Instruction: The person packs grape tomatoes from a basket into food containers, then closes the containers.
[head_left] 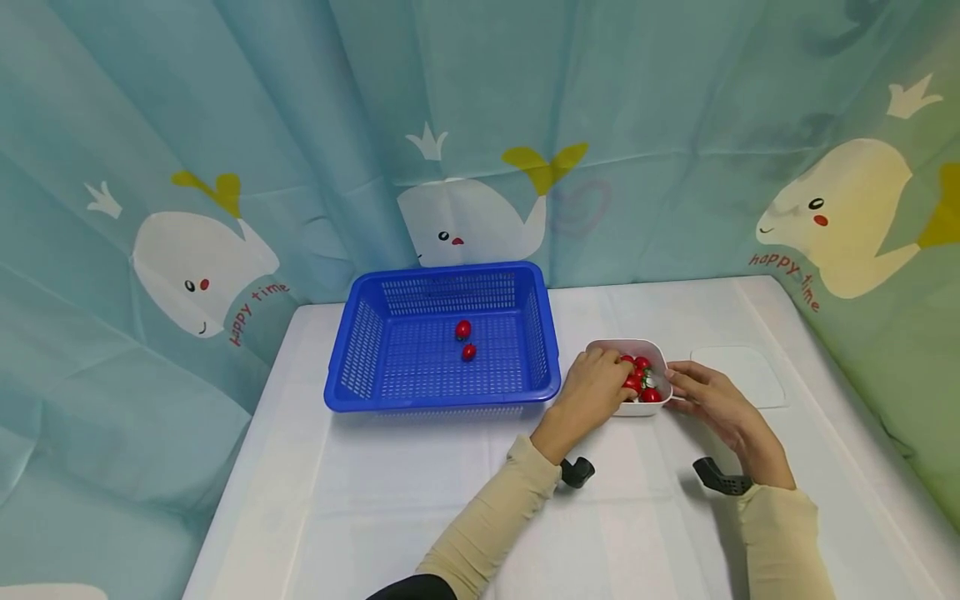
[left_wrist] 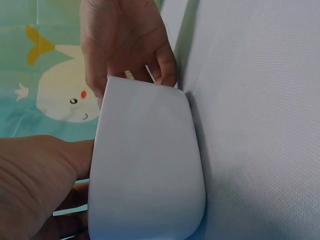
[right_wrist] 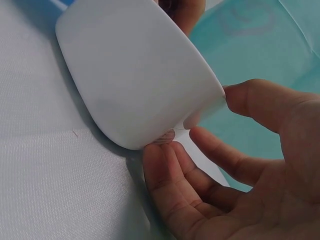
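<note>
A small white plastic box [head_left: 647, 409] holding several red cherry tomatoes [head_left: 651, 395] stands on the table. My left hand [head_left: 592, 385] reaches over its left rim, thumb and fingers down among the tomatoes; whether they pinch one is hidden. In the left wrist view, the box's outer wall [left_wrist: 145, 160] covers those fingertips. My right hand [head_left: 716, 404] grips the right side of the box. In the right wrist view, the right thumb presses the rim and curled fingers [right_wrist: 162, 172] touch the lower side.
A blue perforated basket [head_left: 442, 400] stands left of the box, with two cherry tomatoes [head_left: 464, 330] inside. A flat translucent lid [head_left: 738, 375] lies to the right. A whale-print curtain [head_left: 637, 100] hangs behind the white-covered table [head_left: 420, 500].
</note>
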